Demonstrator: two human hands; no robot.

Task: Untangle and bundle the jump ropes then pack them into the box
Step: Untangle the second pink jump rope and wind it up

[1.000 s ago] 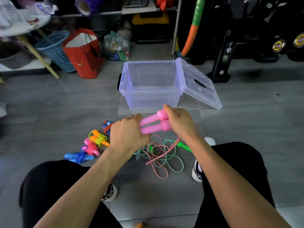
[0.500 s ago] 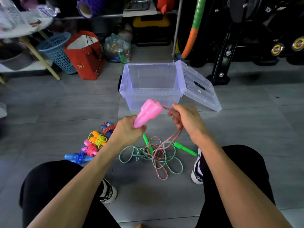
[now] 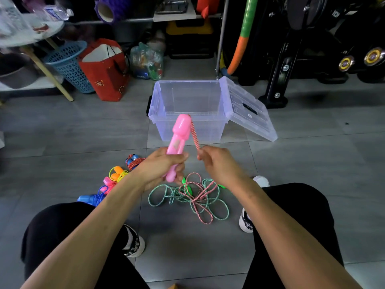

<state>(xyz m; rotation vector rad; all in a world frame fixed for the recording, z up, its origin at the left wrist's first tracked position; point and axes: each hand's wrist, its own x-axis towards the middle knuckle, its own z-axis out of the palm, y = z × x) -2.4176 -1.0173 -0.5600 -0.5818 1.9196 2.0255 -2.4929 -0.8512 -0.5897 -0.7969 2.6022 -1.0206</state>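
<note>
grey floor tiles [image 3: 62,132] underfoot. nearest, green rope [image 3: 218,207] tangled with pink rope [image 3: 200,197]. above, left hand [image 3: 160,165] gripping paired pink handles [image 3: 179,140]; right hand [image 3: 216,161] pinching the pink cord. beyond, clear box [image 3: 187,128] open, lid [image 3: 248,109] leaning alongside.

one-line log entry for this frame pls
left hand: grips pink handles | right hand: pinches pink rope | green rope: tangled on floor | box: open, empty

Storage box [image 3: 187,122] on the floor ahead, lid [image 3: 248,109] leaning on its right side, loose ropes [image 3: 187,197] tangled on the floor between the feet, bundled jump ropes [image 3: 116,176] to their left, laundry basket [image 3: 66,65] and paper bag [image 3: 104,69] behind left
</note>
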